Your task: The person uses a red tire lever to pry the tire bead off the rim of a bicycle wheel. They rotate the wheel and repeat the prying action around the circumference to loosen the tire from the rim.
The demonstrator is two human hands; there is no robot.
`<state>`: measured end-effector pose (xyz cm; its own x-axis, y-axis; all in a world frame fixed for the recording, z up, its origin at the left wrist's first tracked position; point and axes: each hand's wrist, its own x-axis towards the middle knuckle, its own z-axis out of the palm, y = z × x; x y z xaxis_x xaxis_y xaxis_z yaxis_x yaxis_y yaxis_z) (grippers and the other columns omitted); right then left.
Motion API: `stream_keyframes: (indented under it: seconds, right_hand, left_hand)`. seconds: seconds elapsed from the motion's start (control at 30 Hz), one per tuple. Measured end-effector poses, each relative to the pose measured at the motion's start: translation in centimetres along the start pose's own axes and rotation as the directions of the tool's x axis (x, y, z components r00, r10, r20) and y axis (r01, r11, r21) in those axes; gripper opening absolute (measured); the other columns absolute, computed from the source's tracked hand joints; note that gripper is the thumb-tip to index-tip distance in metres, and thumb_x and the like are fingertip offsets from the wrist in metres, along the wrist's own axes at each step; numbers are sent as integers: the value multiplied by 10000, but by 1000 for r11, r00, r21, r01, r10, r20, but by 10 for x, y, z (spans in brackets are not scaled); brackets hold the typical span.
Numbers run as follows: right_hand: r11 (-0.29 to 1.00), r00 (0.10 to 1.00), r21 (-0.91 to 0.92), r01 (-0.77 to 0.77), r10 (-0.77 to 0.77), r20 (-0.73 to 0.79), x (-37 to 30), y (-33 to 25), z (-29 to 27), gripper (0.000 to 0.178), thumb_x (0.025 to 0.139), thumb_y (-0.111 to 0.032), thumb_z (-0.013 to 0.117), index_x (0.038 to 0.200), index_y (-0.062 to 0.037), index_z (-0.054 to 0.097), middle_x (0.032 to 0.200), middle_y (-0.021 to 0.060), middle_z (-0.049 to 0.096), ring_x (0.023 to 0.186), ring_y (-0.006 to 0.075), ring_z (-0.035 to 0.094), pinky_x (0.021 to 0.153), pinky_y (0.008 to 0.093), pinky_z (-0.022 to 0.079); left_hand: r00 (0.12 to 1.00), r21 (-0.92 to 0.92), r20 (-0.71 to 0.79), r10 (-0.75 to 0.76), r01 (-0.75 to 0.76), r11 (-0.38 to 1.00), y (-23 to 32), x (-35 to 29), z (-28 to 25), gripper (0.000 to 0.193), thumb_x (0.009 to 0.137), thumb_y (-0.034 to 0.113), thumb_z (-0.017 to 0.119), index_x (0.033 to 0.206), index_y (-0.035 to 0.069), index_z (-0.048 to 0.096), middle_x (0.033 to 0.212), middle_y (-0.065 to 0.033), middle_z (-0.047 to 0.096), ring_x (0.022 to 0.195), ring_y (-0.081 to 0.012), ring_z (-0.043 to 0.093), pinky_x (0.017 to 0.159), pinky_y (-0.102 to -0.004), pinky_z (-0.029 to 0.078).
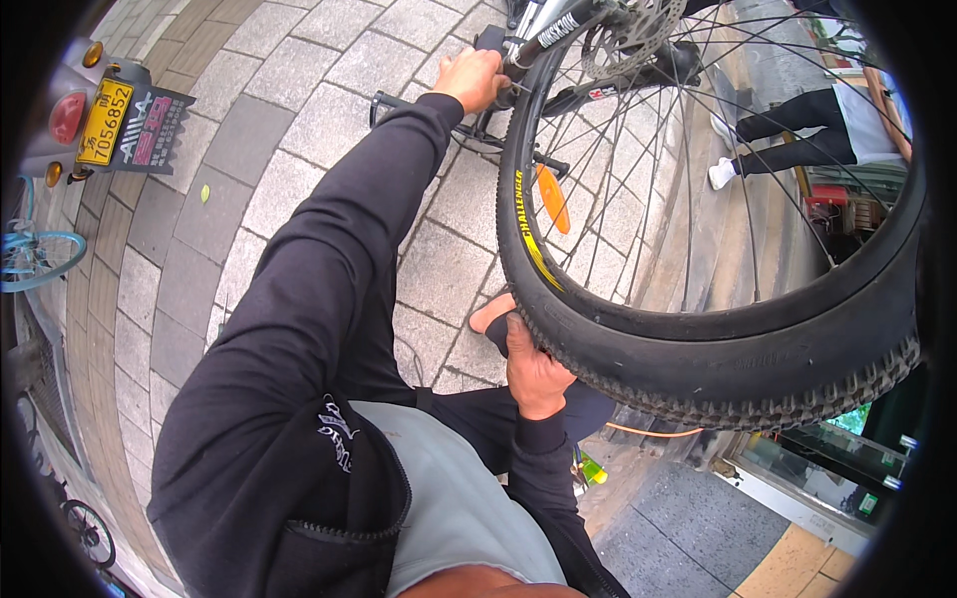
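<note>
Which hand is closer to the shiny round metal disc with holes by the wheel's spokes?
Left. The left hand is a little way left of the shiny round metal disc; the right hand is far below it in the picture, against the black knobbly rubber tyre.

The big bike wheel (pixel 618 346) has a fat black tyre (pixel 523 244) with yellow marks and bumpy edges. Thin dark spokes (pixel 755 289) cross inside it, with an orange reflector (pixel 552 199) and a metal disc (pixel 635 64) with holes. It tilts on the right, beside a black fork (pixel 565 34).
</note>
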<state>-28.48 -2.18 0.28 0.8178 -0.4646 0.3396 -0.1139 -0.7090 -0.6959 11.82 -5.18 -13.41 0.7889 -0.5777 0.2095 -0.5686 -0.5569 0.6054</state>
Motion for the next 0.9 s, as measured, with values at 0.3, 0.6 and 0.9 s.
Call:
stream_keyframes:
  seconds: [0.3, 0.6, 0.9]
  right_hand:
    - [985, 981, -85, -153, 162, 111, -7, 28, 12, 473, 924, -176, 818, 1333, 11, 670, 1233, 184, 736, 1141, 352, 680, 1041, 455, 507]
    - [946, 938, -132, -296, 314, 149, 8, 50, 40, 593, 960, -280, 793, 1404, 55, 587, 1318, 204, 685, 1180, 358, 643, 1099, 462, 461]
    - [993, 996, 68, -93, 93, 5, -9, 4, 2, 348, 942, -133, 819, 1225, 40, 714, 1134, 116, 760, 1032, 246, 691, 978, 396, 522]
  left_hand:
    - [1000, -1, 3, 6, -6, 1000, 0, -1, -1, 254, 988, 336, 726, 1083, 103, 696, 1181, -113, 717, 1248, -339, 600, 1091, -637, 378]
    - [1000, 2, 11, 12, -12, 1000, 4, 0, -4, 232, 997, 314, 710, 1070, 96, 681, 1202, -106, 717, 1264, -335, 609, 1111, -703, 368]
    - [1000, -7, 14, -6, 6, 1000, 1, -1, 1, 277, 984, 361, 729, 1080, 104, 687, 1178, -114, 710, 1240, -340, 586, 1089, -602, 370]
